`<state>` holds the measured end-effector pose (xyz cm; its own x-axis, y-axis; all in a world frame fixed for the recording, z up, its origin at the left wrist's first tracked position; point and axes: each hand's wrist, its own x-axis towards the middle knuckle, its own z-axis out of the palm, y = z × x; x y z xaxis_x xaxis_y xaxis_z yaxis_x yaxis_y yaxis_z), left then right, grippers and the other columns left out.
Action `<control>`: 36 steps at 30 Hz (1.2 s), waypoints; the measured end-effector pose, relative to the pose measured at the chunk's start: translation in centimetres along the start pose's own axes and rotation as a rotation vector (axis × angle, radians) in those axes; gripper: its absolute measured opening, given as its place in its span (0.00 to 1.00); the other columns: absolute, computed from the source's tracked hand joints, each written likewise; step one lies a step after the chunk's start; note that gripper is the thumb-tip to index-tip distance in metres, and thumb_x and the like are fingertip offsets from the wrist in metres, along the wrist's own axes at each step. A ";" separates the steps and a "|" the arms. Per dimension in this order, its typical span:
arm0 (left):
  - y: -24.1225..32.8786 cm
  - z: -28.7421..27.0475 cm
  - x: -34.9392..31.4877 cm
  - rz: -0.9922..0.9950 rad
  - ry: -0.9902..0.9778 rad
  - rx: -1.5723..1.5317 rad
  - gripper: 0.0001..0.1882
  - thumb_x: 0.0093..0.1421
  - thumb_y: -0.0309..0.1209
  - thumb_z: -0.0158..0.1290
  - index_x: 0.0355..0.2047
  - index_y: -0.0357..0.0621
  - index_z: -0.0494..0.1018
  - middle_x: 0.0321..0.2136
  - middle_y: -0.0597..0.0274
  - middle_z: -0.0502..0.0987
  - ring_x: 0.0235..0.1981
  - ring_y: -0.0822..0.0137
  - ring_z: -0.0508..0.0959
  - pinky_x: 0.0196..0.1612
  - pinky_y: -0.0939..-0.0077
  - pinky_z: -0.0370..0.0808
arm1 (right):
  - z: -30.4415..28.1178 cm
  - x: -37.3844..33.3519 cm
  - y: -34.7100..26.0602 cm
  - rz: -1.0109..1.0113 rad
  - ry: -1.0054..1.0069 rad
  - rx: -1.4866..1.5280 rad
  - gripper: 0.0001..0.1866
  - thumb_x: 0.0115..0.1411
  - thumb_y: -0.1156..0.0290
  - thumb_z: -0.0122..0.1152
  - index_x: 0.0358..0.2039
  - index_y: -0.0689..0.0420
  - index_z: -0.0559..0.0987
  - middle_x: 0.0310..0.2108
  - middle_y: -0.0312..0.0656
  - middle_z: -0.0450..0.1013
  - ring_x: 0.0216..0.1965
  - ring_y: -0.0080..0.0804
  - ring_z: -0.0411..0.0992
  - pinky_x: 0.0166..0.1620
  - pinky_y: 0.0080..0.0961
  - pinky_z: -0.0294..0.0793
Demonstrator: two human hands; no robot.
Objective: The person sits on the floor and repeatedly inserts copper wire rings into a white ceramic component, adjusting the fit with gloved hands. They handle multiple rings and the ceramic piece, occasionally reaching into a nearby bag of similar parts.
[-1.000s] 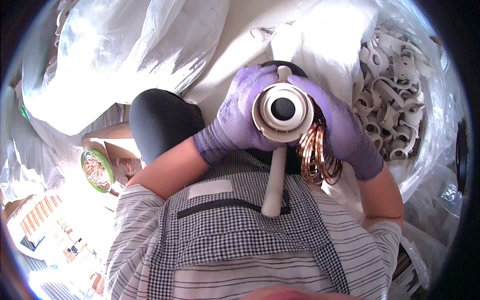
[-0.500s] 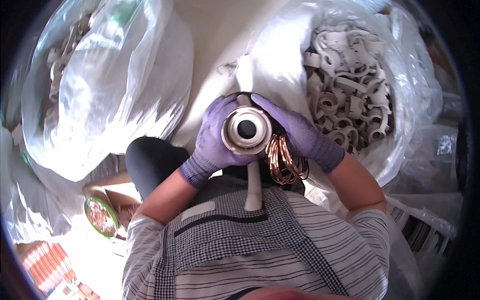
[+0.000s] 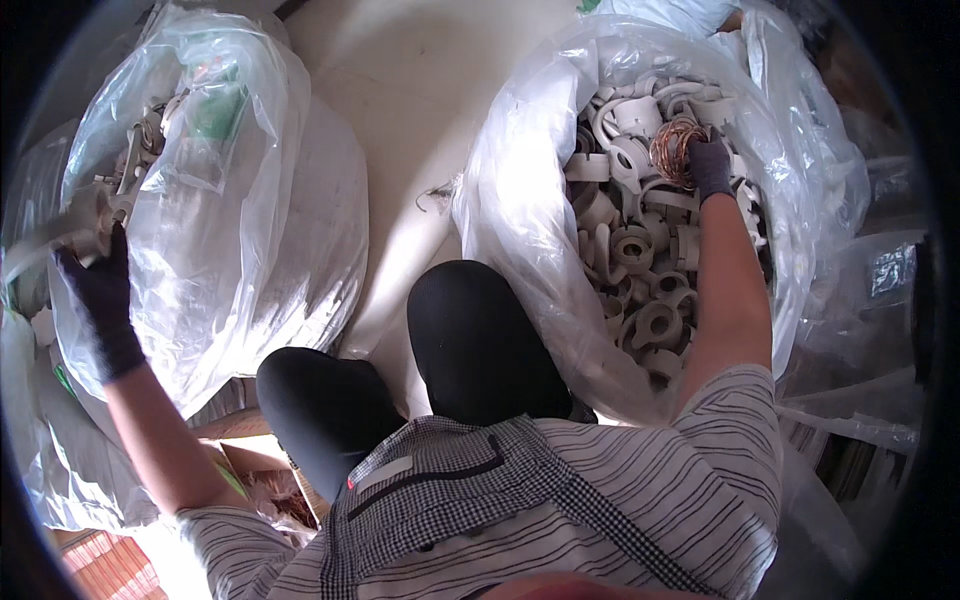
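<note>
My left hand (image 3: 98,305), gloved in purple that looks dark here, reaches out over the edge of the left plastic bag (image 3: 235,220). Its thumb and fingers are spread. Right at its fingertips is a pale plastic part (image 3: 85,222), smeared by motion, with a long arm pointing left. My right hand (image 3: 711,166) is over the right bag (image 3: 515,170), closed round a bundle of copper-coloured wire rings (image 3: 677,152). Beneath and around it lie many pale plastic ring parts (image 3: 632,250), some with curved arms. Whether its fingers touch one of these I cannot make out.
My knees (image 3: 480,335) rise between the two bags. At lower left an open cardboard box (image 3: 250,450) holds copper-coloured pieces, near a stack of orange-red strips (image 3: 110,565). Further clear plastic bags (image 3: 855,330) are at the right. Pale floor (image 3: 400,90) shows between the bags.
My hands have parted from the plastic part held before my lap. The left has swung out left with a part, the right has moved up right to the bag, keeping the rings.
</note>
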<state>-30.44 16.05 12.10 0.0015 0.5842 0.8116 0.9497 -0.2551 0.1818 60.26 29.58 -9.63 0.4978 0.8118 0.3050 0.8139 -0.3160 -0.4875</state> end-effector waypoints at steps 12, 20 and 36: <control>16.1 2.3 -9.4 -0.675 0.142 -0.890 0.31 0.75 0.40 0.41 0.71 0.35 0.55 0.66 0.39 0.64 0.60 0.44 0.74 0.65 0.51 0.70 | -3.1 -0.3 -1.8 0.042 -0.206 -0.223 0.34 0.54 0.47 0.68 0.52 0.62 0.81 0.50 0.60 0.78 0.52 0.53 0.78 0.55 0.44 0.77; 24.7 2.0 -13.7 -0.447 -0.234 -0.730 0.38 0.64 0.26 0.58 0.71 0.36 0.57 0.64 0.46 0.69 0.55 0.60 0.76 0.63 0.63 0.70 | -15.1 -6.2 1.4 -0.295 -0.040 0.304 0.22 0.60 0.83 0.55 0.56 0.62 0.78 0.47 0.45 0.81 0.48 0.29 0.78 0.54 0.27 0.76; 35.8 5.4 -11.3 0.500 -0.716 -0.865 0.50 0.40 0.42 0.76 0.64 0.41 0.68 0.63 0.44 0.69 0.62 0.45 0.71 0.64 0.50 0.70 | -12.3 -27.4 -20.5 -1.257 -0.741 0.174 0.29 0.58 0.53 0.67 0.57 0.54 0.78 0.57 0.46 0.76 0.57 0.45 0.74 0.64 0.47 0.68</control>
<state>5.21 4.45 6.44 0.7360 0.4969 0.4599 0.2748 -0.8400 0.4678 33.58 7.75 2.09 -0.8028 0.5797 0.1394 0.5139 0.7914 -0.3311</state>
